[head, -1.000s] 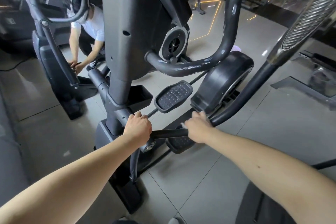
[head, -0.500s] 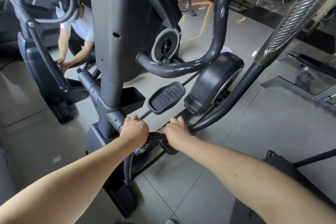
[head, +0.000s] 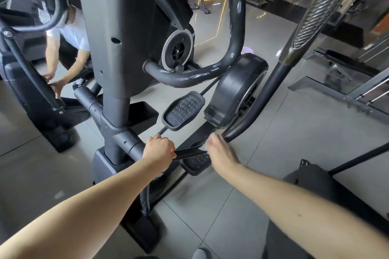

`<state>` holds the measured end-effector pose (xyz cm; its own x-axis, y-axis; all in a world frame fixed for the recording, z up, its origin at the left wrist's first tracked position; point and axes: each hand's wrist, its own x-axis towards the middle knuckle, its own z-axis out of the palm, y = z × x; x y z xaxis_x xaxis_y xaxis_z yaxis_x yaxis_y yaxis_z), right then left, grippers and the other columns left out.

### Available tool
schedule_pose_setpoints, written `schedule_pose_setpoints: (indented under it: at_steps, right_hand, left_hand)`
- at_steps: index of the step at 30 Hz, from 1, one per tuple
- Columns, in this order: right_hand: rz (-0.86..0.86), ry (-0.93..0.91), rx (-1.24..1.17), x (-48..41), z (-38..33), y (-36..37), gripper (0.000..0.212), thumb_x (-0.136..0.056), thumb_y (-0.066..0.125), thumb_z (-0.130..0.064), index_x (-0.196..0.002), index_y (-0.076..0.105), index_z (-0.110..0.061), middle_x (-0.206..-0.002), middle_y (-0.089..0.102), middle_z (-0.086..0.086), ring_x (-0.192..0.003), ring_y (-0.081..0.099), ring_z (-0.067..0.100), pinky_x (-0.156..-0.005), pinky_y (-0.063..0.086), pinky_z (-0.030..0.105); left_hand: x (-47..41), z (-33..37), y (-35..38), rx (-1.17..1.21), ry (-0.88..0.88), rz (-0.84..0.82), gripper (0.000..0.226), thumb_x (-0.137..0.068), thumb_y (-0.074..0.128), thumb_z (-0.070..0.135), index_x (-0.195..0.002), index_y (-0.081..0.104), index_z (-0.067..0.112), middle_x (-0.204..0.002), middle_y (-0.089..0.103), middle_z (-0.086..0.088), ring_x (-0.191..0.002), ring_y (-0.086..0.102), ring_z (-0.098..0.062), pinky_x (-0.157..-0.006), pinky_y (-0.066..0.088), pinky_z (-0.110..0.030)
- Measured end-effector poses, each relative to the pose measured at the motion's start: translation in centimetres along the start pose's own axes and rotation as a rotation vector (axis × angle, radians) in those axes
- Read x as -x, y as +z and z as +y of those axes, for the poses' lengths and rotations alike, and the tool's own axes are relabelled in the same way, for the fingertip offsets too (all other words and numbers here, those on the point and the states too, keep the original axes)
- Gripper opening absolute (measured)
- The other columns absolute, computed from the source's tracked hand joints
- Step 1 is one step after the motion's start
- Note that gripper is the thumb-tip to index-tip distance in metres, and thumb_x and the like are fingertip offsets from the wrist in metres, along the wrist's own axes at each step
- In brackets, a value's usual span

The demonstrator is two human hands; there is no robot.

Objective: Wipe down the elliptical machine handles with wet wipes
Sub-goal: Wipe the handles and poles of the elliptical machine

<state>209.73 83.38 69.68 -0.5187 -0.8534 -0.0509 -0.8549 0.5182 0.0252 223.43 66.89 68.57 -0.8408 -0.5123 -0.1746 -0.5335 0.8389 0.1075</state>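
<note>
- Elliptical handle bar (head: 187, 153): left hand (head: 159, 149) wraps it, fingers curled tight.
- Right hand (head: 220, 153) (motion-blurred) lies over it; grip unclear.
- Wet wipe (head: 206, 149): only a whitish scrap shows.

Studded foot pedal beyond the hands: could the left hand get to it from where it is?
Probably yes. The left hand grips a bar close to the pedal, and nothing big stands between them.

Elliptical frame (head: 117, 27) dark grey; pedal (head: 183, 111) black, dotted studs; handle grip (head: 322, 4) silver-black ribbed; floor tiles (head: 294, 143) pale grey.
</note>
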Motion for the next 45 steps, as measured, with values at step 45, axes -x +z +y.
schedule_pose_setpoints:
  at_steps: [45]
  right_hand:
    - [0.038,1.323,-1.79,-0.4,-3.1,2.5,0.02,-0.086,0.081,-0.006,-0.077,0.064,0.001,-0.07,0.071,0.008,-0.06,0.07,0.015,-0.062,0.061,0.026]
  left_hand:
    - [-1.6,2.6,-0.6,0.122,-0.029,-0.023,0.034,-0.1,0.046,0.019,-0.118,0.072,0.032,-0.122,0.068,0.005,-0.12,0.05,-0.02,-0.1,0.039,-0.036]
